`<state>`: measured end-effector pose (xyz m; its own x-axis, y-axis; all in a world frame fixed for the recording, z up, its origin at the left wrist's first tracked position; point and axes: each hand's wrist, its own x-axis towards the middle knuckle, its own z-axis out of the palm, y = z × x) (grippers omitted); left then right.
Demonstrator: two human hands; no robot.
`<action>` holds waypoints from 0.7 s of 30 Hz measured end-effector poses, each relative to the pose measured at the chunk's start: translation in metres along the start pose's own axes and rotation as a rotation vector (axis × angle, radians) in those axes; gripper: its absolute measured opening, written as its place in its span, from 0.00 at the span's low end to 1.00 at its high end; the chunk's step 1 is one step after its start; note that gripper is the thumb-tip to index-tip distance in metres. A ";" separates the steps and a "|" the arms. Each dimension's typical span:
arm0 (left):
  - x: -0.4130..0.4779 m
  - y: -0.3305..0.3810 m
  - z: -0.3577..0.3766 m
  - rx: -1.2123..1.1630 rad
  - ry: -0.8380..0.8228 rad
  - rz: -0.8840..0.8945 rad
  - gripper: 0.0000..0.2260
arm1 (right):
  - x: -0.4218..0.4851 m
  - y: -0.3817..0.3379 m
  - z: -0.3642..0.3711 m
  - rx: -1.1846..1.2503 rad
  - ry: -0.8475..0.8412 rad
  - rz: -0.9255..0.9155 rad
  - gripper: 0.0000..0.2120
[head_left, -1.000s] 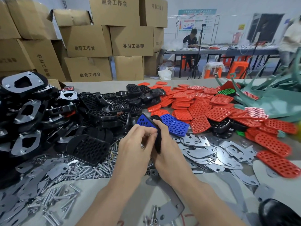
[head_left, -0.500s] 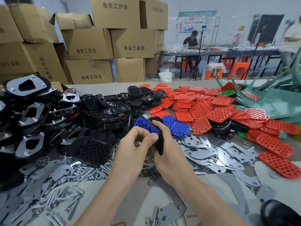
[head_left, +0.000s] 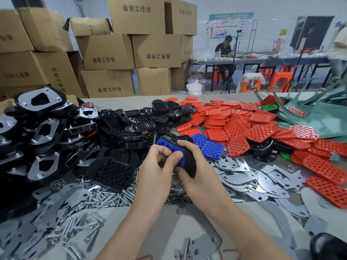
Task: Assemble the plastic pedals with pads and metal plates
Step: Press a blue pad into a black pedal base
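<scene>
The black pedal is hard plastic with a slight gloss. The blue pad against it looks like matt, softer plastic, pierced with holes. 2 more blue pads and the red pads share that dull, perforated finish. The metal plates are bare grey, smooth and shiny, and the bolts gleam likewise. The table is matt grey, perhaps cloth-covered. The boxes are plain brown cardboard.

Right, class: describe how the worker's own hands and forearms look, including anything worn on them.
The left hand and right hand are bare: no gloves, rings or watch show. The left forearm and right forearm are bare too, no sleeve in view.
</scene>
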<state>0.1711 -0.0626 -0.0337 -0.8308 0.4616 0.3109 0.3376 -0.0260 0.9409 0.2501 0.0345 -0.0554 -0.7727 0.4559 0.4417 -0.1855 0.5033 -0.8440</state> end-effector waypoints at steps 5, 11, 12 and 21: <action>0.000 0.005 -0.007 0.183 0.047 0.118 0.06 | 0.002 0.000 -0.006 0.336 0.032 0.119 0.23; 0.003 0.011 -0.047 0.848 -0.283 -0.008 0.06 | 0.014 0.006 -0.029 0.764 0.281 0.393 0.14; 0.001 0.011 -0.048 0.968 -0.386 -0.017 0.07 | 0.014 0.007 -0.030 0.785 0.308 0.408 0.13; -0.002 0.001 -0.036 1.187 -0.588 0.352 0.11 | 0.016 0.005 -0.030 0.917 0.376 0.468 0.08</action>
<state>0.1577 -0.0954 -0.0285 -0.4152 0.9011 0.1247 0.9097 0.4118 0.0535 0.2548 0.0659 -0.0433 -0.6785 0.7330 -0.0484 -0.4238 -0.4443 -0.7893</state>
